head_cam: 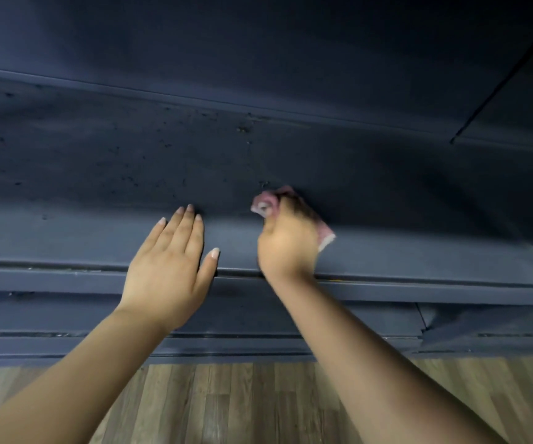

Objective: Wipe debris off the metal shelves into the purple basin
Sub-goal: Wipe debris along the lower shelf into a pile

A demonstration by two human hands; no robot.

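A dark blue-grey metal shelf (98, 161) fills the upper view, speckled with dark debris (150, 145) across its left and middle. My right hand (286, 241) grips a crumpled pink cloth (266, 203) and presses it on the shelf near the front middle. My left hand (169, 267) lies flat, fingers straight and together, on the shelf's front part just left of the cloth. The purple basin is not in view.
The shelf's front lip (419, 290) runs across the view, with a lower shelf edge (258, 344) beneath it. A dark upright post (499, 84) stands at the upper right. Wood-plank floor (226, 405) lies below.
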